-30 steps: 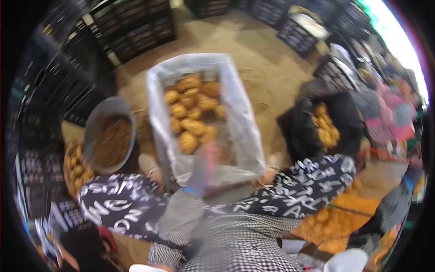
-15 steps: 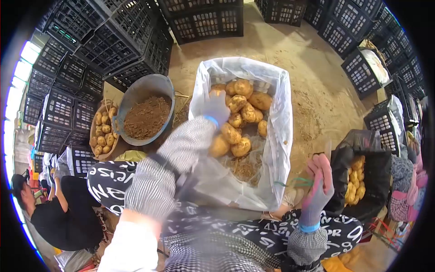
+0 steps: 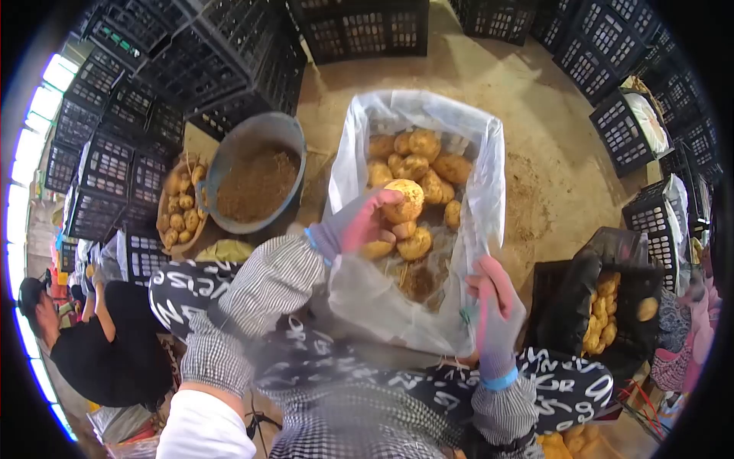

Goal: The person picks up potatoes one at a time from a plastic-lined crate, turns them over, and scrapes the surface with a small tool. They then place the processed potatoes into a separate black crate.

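My left hand (image 3: 359, 223), in a grey glove with a pink palm, is closed on a soil-marked potato (image 3: 404, 200) above the lined container. Several other potatoes (image 3: 451, 168) lie inside, with loose soil at the near end. A whitish plastic liner (image 3: 493, 168) covers the container's walls. At its near right edge is my right hand (image 3: 497, 310), also gloved, with the fingers drawn together. Something small and green (image 3: 465, 315) shows beside those fingers; what they grip, if anything, I cannot make out.
A grey tub of soil (image 3: 256, 180) and a basket of potatoes (image 3: 180, 218) stand left. A black-lined crate (image 3: 558, 306) with potatoes is right; a single potato (image 3: 647, 309) shows near its right side. Stacked black crates (image 3: 367, 30) surround the floor. A person (image 3: 107, 344) sits left.
My left hand has risen from among the potatoes with one in its fingers. My right hand has moved left to the liner's edge. A single potato now appears at the right-hand crate.
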The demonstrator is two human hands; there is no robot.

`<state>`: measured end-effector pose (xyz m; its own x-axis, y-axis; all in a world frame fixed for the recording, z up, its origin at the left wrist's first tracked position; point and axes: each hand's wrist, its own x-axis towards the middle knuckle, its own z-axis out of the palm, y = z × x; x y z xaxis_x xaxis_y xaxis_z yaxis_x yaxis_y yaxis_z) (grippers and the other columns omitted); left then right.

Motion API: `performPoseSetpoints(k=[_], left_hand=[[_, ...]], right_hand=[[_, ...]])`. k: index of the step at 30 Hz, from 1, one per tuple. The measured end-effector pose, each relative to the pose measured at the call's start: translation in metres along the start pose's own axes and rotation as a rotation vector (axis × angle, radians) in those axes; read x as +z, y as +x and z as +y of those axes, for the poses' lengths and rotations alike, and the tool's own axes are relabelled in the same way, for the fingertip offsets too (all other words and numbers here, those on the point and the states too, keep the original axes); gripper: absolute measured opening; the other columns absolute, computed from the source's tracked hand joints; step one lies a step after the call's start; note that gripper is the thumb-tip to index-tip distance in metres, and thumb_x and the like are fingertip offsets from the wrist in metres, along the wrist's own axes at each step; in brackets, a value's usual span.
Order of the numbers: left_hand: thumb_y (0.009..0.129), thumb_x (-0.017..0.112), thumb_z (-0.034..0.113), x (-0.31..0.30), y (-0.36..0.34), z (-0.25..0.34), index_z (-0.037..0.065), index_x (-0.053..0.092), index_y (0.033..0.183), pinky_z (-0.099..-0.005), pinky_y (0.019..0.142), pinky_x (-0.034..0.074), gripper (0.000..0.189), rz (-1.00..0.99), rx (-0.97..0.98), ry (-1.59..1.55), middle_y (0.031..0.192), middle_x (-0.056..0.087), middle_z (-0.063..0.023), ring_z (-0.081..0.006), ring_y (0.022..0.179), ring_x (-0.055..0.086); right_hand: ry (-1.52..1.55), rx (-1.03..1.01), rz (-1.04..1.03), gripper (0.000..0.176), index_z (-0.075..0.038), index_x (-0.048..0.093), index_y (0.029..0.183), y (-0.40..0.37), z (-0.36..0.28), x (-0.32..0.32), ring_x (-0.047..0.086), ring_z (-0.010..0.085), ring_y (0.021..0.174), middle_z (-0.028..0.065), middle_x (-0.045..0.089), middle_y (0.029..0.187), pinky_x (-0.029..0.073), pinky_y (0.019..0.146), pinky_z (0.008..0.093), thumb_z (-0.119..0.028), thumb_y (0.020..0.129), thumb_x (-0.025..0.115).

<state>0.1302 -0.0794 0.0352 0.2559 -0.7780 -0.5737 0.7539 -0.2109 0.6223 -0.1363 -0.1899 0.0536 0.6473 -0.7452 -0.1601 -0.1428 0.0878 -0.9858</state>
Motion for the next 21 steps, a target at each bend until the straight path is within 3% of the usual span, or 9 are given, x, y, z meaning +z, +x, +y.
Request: performPoseSetpoints(k=[3, 6, 9, 10, 15, 19, 21], left_hand=[[0.097, 0.052, 0.040, 0.017, -0.053, -0.036, 0.008, 0.049, 0.131, -0.0274, 0.056, 0.053, 0.046, -0.102, 0.005, -0.145, 0.101, 0.065, -0.0077, -0.0170, 0.073, 0.065], [0.100, 0.047, 0.045, 0.029, -0.083, -0.075, 0.006, 0.045, 0.134, -0.0265, 0.058, 0.053, 0.051, -0.095, 0.057, -0.122, 0.103, 0.065, -0.0084, -0.0165, 0.074, 0.065], [0.101, 0.044, 0.050, 0.020, -0.085, -0.114, 0.005, 0.044, 0.134, -0.0244, 0.057, 0.053, 0.056, -0.082, 0.180, 0.040, 0.103, 0.065, -0.0083, -0.0139, 0.076, 0.065], [0.101, 0.043, 0.051, 0.017, -0.084, -0.121, 0.005, 0.044, 0.134, -0.0239, 0.057, 0.053, 0.056, -0.061, 0.237, 0.143, 0.103, 0.065, -0.0081, -0.0134, 0.075, 0.065], [0.101, 0.041, 0.056, 0.019, -0.088, -0.140, 0.004, 0.048, 0.131, -0.0213, 0.050, 0.051, 0.060, 0.120, 0.414, 0.223, 0.103, 0.066, -0.0068, -0.0123, 0.069, 0.065], [0.102, 0.026, 0.059, 0.012, -0.082, -0.144, 0.003, 0.055, 0.123, -0.0213, 0.043, 0.049, 0.066, 0.084, 0.395, 0.107, 0.092, 0.068, -0.0075, -0.0141, 0.063, 0.067], [0.103, 0.023, 0.055, 0.008, -0.081, -0.147, 0.003, 0.055, 0.123, -0.0227, 0.051, 0.049, 0.064, 0.087, 0.348, 0.098, 0.092, 0.066, -0.0081, -0.0149, 0.069, 0.066]], right_hand=[[-0.224, -0.037, -0.203, 0.054, 0.003, 0.046, 0.141, -0.002, -0.003, 0.026, 0.063, 0.0148, 0.099, 0.0112, 0.058, 0.131, 0.052, 0.084, 0.0275, -0.009, 0.092, 0.066], [-0.347, -0.295, -0.315, 0.077, 0.001, 0.043, 0.144, -0.008, 0.000, 0.050, 0.059, 0.0139, 0.102, 0.0107, 0.056, 0.132, 0.050, 0.084, 0.0252, -0.018, 0.079, 0.079], [-0.457, -0.220, -0.395, 0.088, 0.000, 0.044, 0.143, -0.015, 0.010, 0.059, 0.057, 0.0149, 0.107, 0.0111, 0.057, 0.128, 0.049, 0.088, 0.0263, -0.024, 0.069, 0.085], [-0.441, -0.122, -0.405, 0.085, -0.001, 0.046, 0.140, -0.017, 0.012, 0.061, 0.059, 0.0201, 0.109, 0.0139, 0.058, 0.125, 0.049, 0.091, 0.0312, -0.022, 0.068, 0.085], [-0.570, -0.349, -0.312, 0.081, -0.002, 0.051, 0.134, -0.030, 0.022, 0.072, 0.061, 0.0314, 0.109, 0.0190, 0.058, 0.124, 0.049, 0.094, 0.0386, -0.023, 0.064, 0.086], [-0.596, -0.343, -0.243, 0.081, -0.002, 0.053, 0.131, -0.035, 0.027, 0.079, 0.061, 0.0344, 0.107, 0.0196, 0.058, 0.121, 0.049, 0.093, 0.0405, -0.025, 0.062, 0.087], [-0.635, -0.267, -0.275, 0.076, -0.002, 0.053, 0.131, -0.034, 0.024, 0.081, 0.061, 0.0355, 0.106, 0.0200, 0.058, 0.121, 0.049, 0.091, 0.0405, -0.029, 0.067, 0.084]])
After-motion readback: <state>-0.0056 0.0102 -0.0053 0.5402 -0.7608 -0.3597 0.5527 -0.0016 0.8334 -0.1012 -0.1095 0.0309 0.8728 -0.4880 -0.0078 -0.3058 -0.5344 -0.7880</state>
